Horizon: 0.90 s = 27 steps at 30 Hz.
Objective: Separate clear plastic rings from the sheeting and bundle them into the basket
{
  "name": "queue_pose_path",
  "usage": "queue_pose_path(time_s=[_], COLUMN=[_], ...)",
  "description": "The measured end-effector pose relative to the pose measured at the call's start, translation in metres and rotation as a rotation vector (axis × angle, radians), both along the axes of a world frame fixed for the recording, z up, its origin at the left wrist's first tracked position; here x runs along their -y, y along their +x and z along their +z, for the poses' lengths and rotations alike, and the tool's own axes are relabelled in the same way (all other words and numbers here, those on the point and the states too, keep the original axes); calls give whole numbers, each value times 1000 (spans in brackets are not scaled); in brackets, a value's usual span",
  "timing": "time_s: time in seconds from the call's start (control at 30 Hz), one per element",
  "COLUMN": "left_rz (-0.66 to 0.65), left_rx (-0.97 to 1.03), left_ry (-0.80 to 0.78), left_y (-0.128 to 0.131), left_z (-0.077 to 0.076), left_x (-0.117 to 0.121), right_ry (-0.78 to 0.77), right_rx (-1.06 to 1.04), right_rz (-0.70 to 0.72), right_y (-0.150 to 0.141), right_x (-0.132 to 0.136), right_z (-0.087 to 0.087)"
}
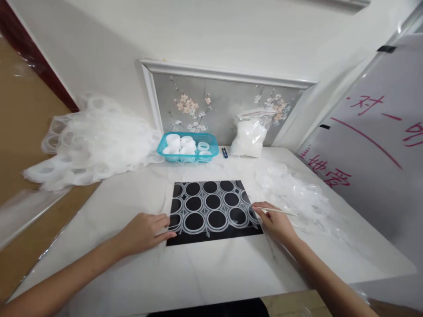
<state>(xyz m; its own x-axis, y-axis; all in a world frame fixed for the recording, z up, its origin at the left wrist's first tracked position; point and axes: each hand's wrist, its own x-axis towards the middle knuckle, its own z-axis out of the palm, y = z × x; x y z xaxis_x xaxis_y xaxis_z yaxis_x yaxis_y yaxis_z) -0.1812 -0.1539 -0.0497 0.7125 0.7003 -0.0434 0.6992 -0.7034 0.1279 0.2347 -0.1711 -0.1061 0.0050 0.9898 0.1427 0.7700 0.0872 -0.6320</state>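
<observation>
A black rectangular mat (214, 239) lies on the white table, under a translucent sheet of joined rings (205, 201) in rows. Small clear scraps show near its lower edge. My left hand (148, 231) rests at the mat's left edge, thumb and fingers apart, fingertips touching the outer rings. At the right edge, my right hand (276, 222) pinches a thin white stick (276, 210) that points back to the right. Its fingertips are close to the rightmost rings; whether they also grip the sheet is hard to see.
A heap of translucent ring sheets (102, 141) fills the left side. At the back stand a blue basket (188, 157) of white rings and a filled clear bag (249, 136), with a small dark clipper-like tool (224, 152) between them. Clear scraps (297, 193) lie right; a whiteboard (373, 145) stands beyond.
</observation>
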Motion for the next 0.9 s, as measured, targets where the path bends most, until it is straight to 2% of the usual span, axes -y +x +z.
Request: queue_pose_path(time_s=[0.13, 0.23, 0.33, 0.4, 0.5, 0.57, 0.7, 0.9], left_rz=[-65, -82, 41, 139, 218, 222, 212, 221], left_rx=[-15, 4, -11, -110, -224, -220, -188, -113], left_ry=[4, 30, 74, 91, 68, 32, -36, -73], left_y=[-11, -1, 19, 32, 41, 41, 37, 35], left_z=[8, 3, -8, -16, -24, -29, -33, -39], left_x=[5, 11, 17, 21, 28, 32, 35, 39], right_ry=[-23, 11, 27, 11, 6, -18, -76, -100], right_rx=[-52, -200, -318, -355, -408, -419, -393, -375], right_rz=[-28, 20, 196, 348, 547, 606, 616, 638], right_y=[-7, -36, -86, -124, -173, -196, -213, -209], right_x=[-6, -17, -33, -45, -59, -65, -67, -65], right_z=[8, 19, 29, 31, 23, 14, 2, 0])
